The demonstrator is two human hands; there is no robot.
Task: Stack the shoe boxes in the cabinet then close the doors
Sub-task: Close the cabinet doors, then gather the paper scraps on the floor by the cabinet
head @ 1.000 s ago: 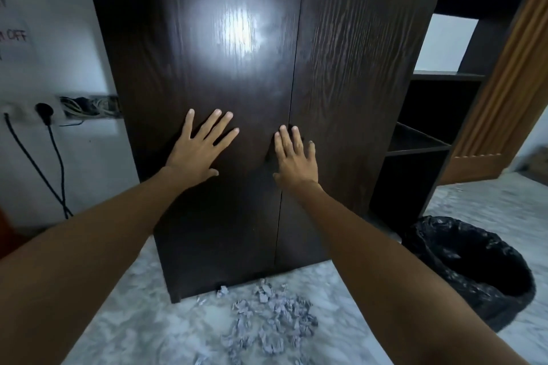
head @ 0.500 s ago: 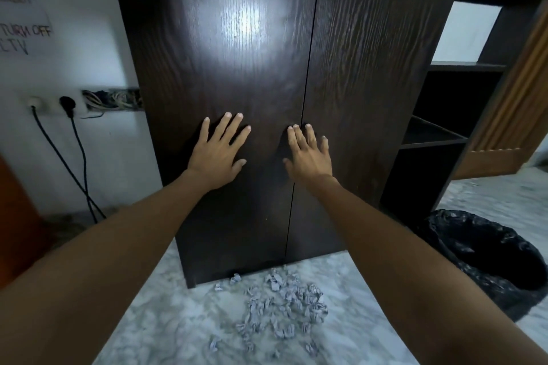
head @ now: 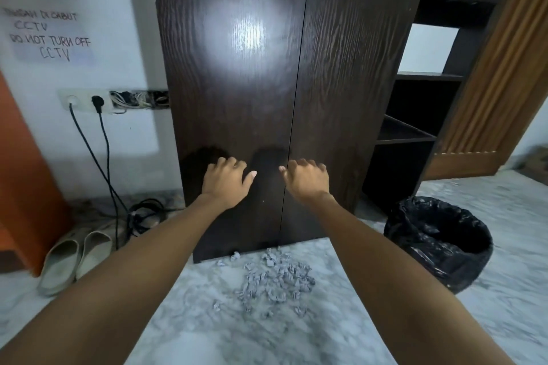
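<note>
Change since the earlier frame: both hands, then flat on the doors, are lower and drawn back, fingers curled; the view takes in more floor.

Left hand: loosely curled, holding nothing, in front of the left door.

Right hand: likewise curled and empty, by the seam of the right door.

Cabinet: both doors appear shut; shoe boxes not visible, presumably inside.

Risks: with no hand pressing, a door may swing back open; paper scraps at the cabinet's foot could slip underfoot.

Writing: wall notice, left, reads "CCTV / DO NOT TURN OFF CCTV"; its top line is blurred.
</note>
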